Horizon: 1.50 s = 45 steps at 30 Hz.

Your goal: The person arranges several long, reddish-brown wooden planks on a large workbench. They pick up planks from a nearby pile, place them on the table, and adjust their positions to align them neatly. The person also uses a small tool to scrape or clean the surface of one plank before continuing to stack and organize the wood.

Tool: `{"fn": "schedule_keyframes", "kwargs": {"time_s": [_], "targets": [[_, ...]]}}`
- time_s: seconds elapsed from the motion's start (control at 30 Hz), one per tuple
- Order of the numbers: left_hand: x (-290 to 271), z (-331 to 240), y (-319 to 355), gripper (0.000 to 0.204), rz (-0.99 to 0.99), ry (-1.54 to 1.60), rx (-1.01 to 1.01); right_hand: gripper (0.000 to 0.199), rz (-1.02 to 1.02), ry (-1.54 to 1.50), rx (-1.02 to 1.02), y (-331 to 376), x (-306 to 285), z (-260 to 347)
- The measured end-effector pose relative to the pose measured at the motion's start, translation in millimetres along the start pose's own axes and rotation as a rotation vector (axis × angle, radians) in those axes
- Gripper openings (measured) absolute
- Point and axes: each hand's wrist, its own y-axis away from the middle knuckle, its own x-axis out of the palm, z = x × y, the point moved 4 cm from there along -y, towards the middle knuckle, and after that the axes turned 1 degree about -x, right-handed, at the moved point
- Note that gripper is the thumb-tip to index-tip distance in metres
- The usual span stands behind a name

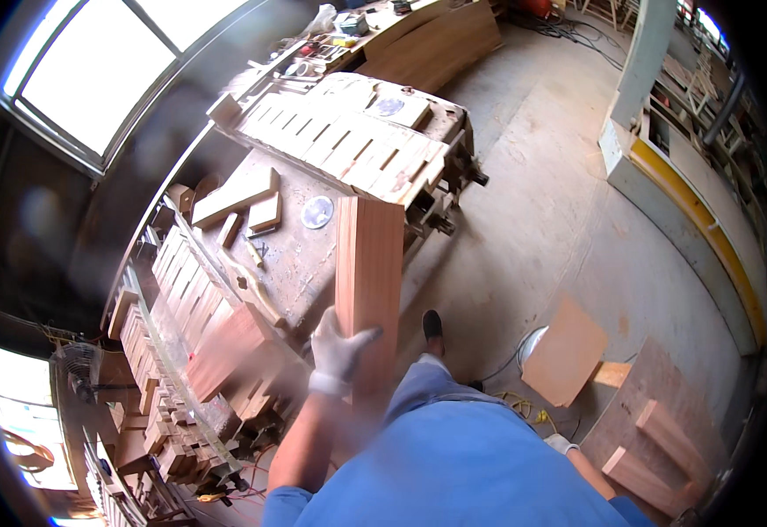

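My left hand (334, 350), in a pale work glove, is wrapped round a thick reddish wooden beam (371, 281). The beam stands nearly upright in front of my body, beside the workbench (291, 189). My right hand (561, 444), also gloved, hangs low at my right side, near some boards. Its fingers are mostly hidden, so I cannot tell what they do. On the bench lie wooden offcuts (238, 197), a round clear disc (317, 212) and a curved wooden handle-like piece (259, 285). A row of jointed wooden pieces (331, 136) lies along the far part.
More wooden pieces (192, 285) are lined up at left, with a reddish block (230, 347) near them. At right, a brown panel (564, 351) and a board with wood strips (664, 439) are near cables (519, 404). A yellow-edged low structure (695, 211) stands farther right.
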Motion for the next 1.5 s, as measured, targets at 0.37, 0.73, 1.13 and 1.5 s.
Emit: {"fn": "schedule_keyframes", "kwargs": {"time_s": [0.37, 0.73, 1.13, 1.5], "targets": [[33, -21, -270, 0.067, 0.033, -0.292, 0.039, 0.031, -0.556, -0.226, 0.233, -54, -111, -21], [101, -69, -407, 0.079, 0.145, -0.649, -0.057, 0.03, -0.28, -0.13, 0.309, -83, -216, -62], [146, -89, -416, 0.056, -0.214, -0.688, -0.182, 0.041, -0.126, -0.488, 0.411, -116, -431, -284], [163, -44, -469, 0.107, -0.424, -0.596, -0.691, 0.046, -0.53, -0.24, 0.497, -139, -842, -438]]}}
